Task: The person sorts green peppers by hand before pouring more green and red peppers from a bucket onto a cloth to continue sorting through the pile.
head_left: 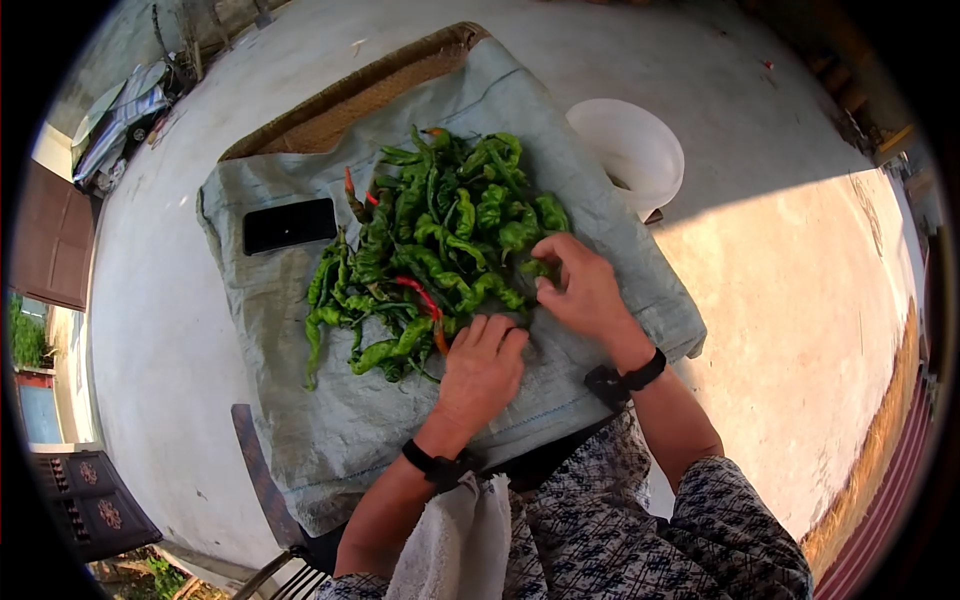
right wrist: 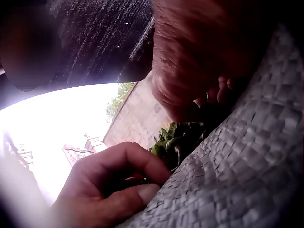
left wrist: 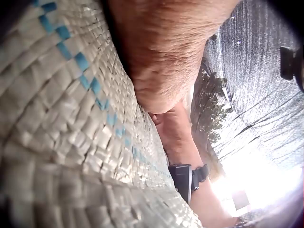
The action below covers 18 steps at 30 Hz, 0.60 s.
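Green peppers (head_left: 465,215), heaped just beyond left fingers (head_left: 496,330), beside right fingers (head_left: 562,248)

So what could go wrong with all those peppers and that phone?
The phone lies on the sheet beside the peppers, so it might slide if the sheet gets tugged. The left hand and right hand are both bare and close to the peppers, so if these are spicy, their juice might sting the skin.
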### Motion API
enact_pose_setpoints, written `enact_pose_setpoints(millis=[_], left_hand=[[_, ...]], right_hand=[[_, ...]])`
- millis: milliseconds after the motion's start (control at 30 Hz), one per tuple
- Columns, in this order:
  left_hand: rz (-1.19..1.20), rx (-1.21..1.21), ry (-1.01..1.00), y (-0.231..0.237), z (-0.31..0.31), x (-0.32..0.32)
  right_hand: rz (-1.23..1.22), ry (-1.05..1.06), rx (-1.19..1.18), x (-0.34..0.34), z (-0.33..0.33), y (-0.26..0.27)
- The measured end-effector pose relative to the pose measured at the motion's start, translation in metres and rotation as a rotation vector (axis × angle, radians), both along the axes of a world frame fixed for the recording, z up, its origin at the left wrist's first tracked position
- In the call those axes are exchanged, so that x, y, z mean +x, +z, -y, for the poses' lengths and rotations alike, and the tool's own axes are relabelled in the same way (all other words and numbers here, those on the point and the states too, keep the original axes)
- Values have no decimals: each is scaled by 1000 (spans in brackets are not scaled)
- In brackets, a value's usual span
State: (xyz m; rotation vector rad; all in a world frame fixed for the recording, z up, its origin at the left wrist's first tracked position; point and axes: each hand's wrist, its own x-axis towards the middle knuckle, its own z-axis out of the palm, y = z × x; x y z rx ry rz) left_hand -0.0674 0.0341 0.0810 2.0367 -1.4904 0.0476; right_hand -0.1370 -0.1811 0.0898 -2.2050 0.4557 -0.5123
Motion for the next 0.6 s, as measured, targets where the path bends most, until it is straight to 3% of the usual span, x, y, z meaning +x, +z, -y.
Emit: enact_pose_setpoints(millis=[433, 600], left_hand=[[-2, -8, 6, -1, 1, -1], [-1, 0, 6, -1, 0, -1]], right_hand=[[193, 141, 589, -1, 23, -34], [285, 179, 697, 0, 19, -18]])
